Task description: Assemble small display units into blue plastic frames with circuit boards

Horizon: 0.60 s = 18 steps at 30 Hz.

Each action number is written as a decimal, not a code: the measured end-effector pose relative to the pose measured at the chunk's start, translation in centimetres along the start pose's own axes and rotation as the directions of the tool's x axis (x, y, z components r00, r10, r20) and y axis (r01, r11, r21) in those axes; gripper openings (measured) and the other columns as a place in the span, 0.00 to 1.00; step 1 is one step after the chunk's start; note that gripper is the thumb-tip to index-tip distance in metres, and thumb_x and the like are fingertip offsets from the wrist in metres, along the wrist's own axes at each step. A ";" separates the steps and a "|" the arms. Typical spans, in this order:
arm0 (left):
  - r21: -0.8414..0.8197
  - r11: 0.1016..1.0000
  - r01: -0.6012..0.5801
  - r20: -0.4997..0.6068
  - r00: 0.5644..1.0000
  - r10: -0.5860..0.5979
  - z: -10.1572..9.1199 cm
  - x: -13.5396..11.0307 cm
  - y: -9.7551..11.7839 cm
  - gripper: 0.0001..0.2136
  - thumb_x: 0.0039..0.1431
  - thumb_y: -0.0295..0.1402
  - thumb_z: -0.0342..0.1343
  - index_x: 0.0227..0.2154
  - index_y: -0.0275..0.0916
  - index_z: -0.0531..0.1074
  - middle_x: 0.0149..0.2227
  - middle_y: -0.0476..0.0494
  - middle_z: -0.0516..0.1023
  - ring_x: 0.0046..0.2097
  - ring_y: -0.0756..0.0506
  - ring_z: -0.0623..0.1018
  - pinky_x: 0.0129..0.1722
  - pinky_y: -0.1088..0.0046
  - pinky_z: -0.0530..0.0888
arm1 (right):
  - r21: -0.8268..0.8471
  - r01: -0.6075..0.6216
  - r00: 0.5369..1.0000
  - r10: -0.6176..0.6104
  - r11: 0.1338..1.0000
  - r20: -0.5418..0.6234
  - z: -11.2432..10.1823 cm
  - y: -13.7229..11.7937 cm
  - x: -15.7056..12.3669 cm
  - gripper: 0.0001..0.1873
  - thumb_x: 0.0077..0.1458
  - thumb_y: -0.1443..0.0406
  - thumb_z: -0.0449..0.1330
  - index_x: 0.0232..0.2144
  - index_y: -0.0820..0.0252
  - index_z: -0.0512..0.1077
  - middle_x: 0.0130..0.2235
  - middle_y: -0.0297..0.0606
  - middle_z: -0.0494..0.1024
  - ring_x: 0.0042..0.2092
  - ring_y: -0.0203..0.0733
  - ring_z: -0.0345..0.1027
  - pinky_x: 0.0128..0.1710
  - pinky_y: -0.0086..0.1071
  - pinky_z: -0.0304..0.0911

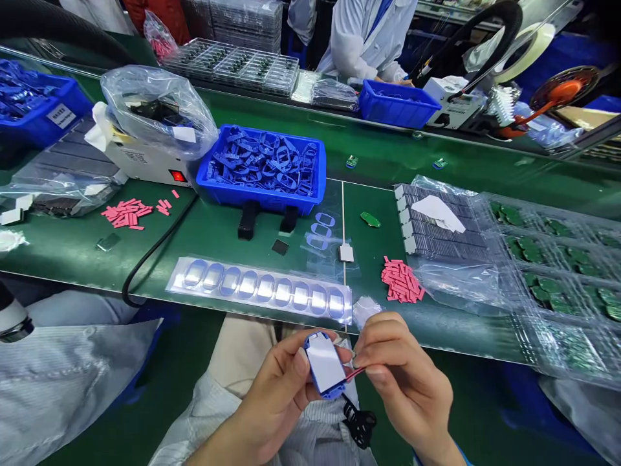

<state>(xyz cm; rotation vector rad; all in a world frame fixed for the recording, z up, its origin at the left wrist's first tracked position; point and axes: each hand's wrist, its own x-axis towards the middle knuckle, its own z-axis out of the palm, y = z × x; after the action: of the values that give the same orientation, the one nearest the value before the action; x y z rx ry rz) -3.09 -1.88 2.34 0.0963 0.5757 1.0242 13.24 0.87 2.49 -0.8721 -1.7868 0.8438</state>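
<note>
Two hands [276, 395], three blue plastic bins [259, 194], one clear strip [259, 291] with nine oval stickers [247, 285]

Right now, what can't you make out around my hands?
In the head view:
Red wire: its end is hidden by the right hand.
Blue frame: its face is covered by the white sheet, its back by the left hand.
Dark items: blurred by the plastic bag.
Co-worker: cut off by the top edge.
</note>
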 end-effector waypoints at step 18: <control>-0.012 1.000 -0.018 -0.100 0.995 0.016 0.5 0.1 0.0 0.14 0.45 0.39 0.67 0.36 0.41 0.80 0.34 0.48 0.85 0.33 0.52 0.81 0.33 0.84 0.77 | -0.691 0.363 0.903 -0.420 0.625 0.094 -0.1 -1.1 -0.5 0.07 0.56 0.74 0.59 0.35 0.63 0.76 0.38 0.41 0.75 0.39 0.43 0.65 0.38 0.38 0.60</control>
<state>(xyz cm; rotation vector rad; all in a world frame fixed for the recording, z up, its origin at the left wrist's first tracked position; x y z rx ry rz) -2.79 -1.69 2.75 0.0389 0.6607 1.0533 13.23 -0.07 3.21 -0.8921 -2.1446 -0.1998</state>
